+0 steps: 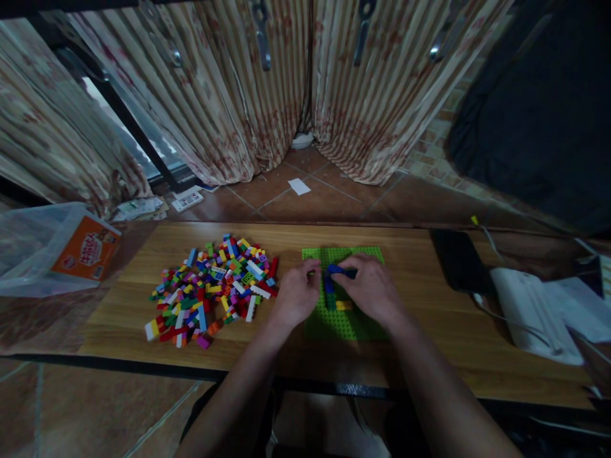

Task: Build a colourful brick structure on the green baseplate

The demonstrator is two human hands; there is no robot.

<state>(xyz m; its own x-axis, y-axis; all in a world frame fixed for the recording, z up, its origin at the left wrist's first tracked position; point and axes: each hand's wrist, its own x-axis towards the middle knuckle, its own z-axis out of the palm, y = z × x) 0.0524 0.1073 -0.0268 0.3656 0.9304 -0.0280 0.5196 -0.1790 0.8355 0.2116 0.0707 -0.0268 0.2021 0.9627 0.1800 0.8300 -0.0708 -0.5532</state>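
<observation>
A green studded baseplate [356,327] lies on the wooden table in front of me. On it stands a row of blue and dark green bricks [330,296], with a yellow brick [344,305] at the near end. My right hand [370,283] is over the plate's right half, thumb and fingers closed on a blue brick [335,268] at the far end of the row. At the plate's left edge, my left hand [298,289] has its fingers curled in a pinch. Whatever may be between those fingertips is too small and dark to make out.
A large pile of mixed toy bricks [217,289] covers the table's left part. Rightward lie a black phone [461,261], a white object with a cable [529,312] and papers. A clear plastic box [38,248] stands beyond the left end. Curtains [267,95] hang behind.
</observation>
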